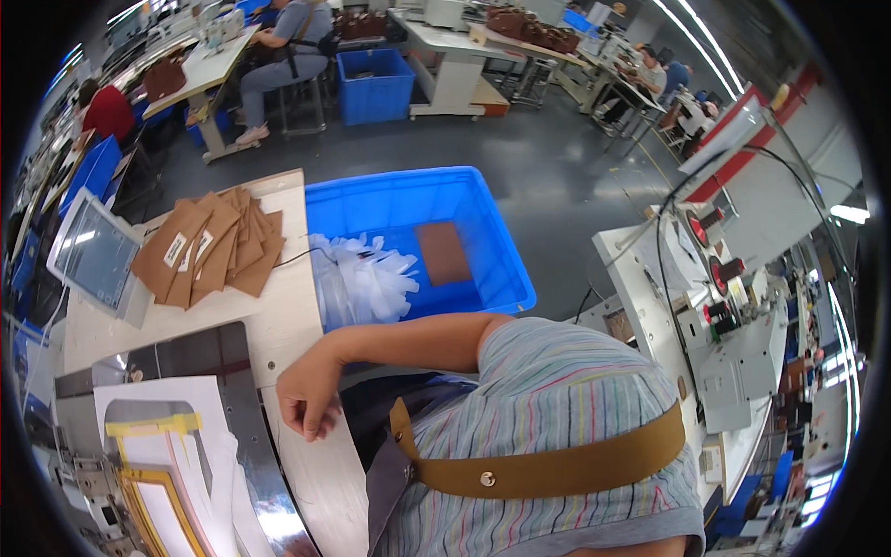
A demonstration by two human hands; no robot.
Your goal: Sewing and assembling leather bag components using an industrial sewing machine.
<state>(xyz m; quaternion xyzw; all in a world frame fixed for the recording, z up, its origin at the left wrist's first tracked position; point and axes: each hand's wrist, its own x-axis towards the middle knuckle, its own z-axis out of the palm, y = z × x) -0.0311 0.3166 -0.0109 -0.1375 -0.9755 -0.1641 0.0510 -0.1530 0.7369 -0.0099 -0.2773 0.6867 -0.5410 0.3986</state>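
My right hand (308, 395) is loosely curled, fingertips down at the pale wooden worktop (316, 492), with nothing seen in it; my forearm crosses from my striped sleeve. Left of it, a steel machine plate (260, 455) carries white sheets and templates with yellow frames (139, 501). Beyond, a fanned pile of brown flat pieces with white labels (200, 246) lies beside a tablet screen (93, 251). A blue bin (483, 232) holds white translucent scraps (371, 274) and a brown piece (444, 252). My left hand is not in view.
A sewing machine (729, 381) with thread spools (715, 269) stands on a bench at the right. Across the grey floor (548, 186), several co-workers sit at tables, one in grey (288, 46), one in red (102, 111), near another blue bin (376, 88).
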